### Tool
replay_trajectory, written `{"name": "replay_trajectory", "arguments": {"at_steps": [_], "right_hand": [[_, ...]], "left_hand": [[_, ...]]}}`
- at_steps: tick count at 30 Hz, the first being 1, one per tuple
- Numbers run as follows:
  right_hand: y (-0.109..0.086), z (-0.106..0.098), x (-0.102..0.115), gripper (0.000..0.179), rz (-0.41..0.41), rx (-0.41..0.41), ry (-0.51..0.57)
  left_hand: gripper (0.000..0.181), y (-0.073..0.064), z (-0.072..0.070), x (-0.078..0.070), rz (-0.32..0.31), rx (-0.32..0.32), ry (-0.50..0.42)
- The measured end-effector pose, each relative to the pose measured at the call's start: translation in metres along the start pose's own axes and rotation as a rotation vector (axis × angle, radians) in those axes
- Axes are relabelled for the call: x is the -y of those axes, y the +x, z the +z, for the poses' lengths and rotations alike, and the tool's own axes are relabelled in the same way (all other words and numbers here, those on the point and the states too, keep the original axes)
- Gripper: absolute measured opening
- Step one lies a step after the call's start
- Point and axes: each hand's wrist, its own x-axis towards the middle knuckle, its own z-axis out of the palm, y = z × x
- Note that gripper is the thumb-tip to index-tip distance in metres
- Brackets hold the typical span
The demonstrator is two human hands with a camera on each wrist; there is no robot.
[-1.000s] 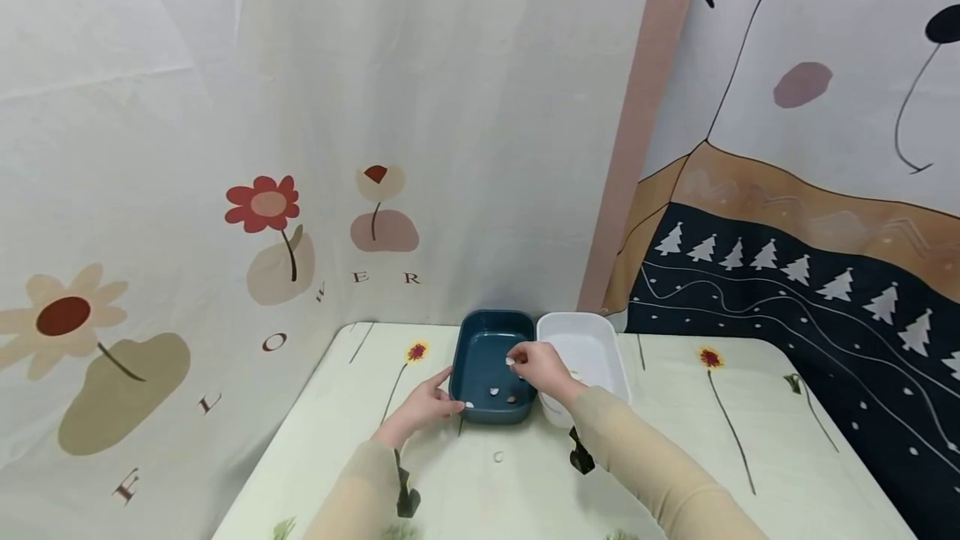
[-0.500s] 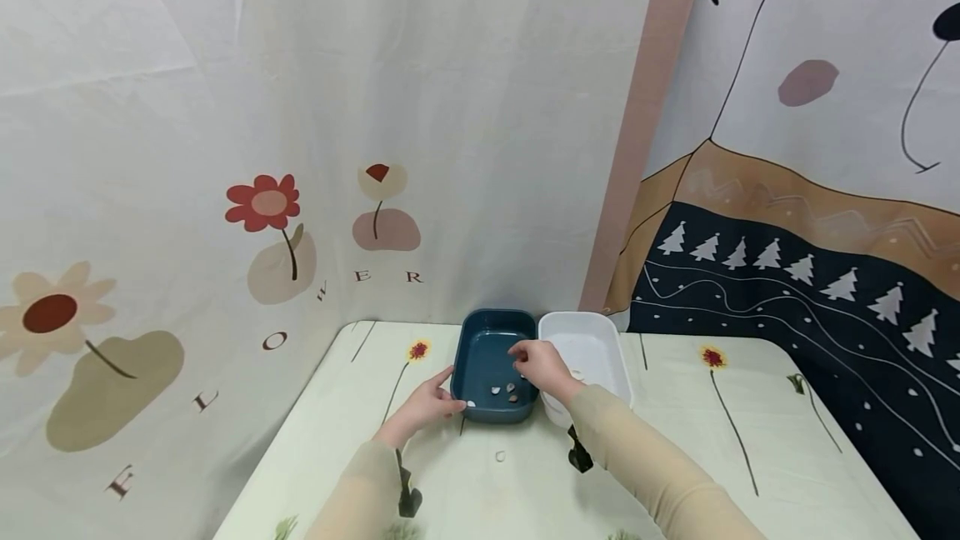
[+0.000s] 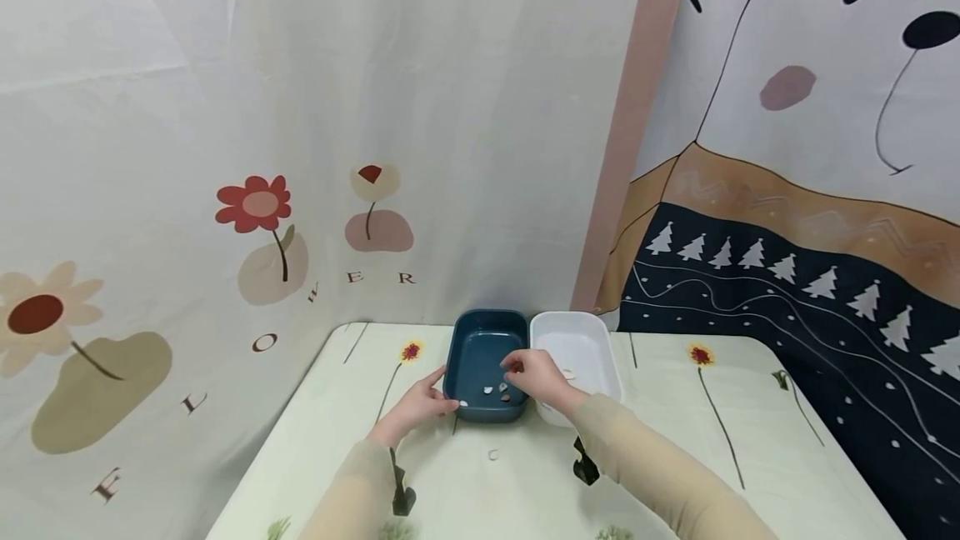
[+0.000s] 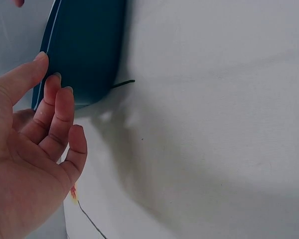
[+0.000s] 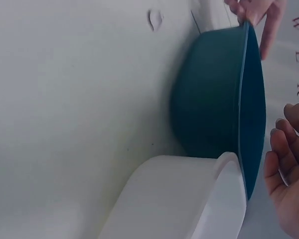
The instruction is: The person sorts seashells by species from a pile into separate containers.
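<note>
A teal rectangular dish (image 3: 480, 365) stands on the table, with several small pale shell-like pieces (image 3: 488, 390) inside near its front. My left hand (image 3: 416, 407) holds the dish at its left front corner; in the left wrist view the thumb lies at the rim with the fingers against the outer wall. Above the dish's right side is my right hand (image 3: 536, 375). The right wrist view shows its fingers (image 5: 284, 144) loosely bent, and nothing shows between them. Against the teal dish's right side stands a white dish (image 3: 581, 340), partly hidden by the right hand and wrist.
In front of the dishes, a small pale curved piece (image 3: 492, 455) lies on the flower-printed tablecloth (image 3: 480, 507). Printed curtains (image 3: 465, 148) hang close behind the table's back edge.
The pale piece pinched in my right hand a second ago has been let go, and another piece now lies in the teal dish. The left hand keeps its hold on the corner.
</note>
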Motion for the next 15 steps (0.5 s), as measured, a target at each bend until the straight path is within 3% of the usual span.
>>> {"name": "replay_trajectory", "arguments": {"at_steps": [15], "right_hand": [[-0.048,0.017,0.010,0.013,-0.099,0.049,0.120]], "left_hand": [[0.080,-0.003,0.000,-0.002,-0.021,-0.019,0.010]]}}
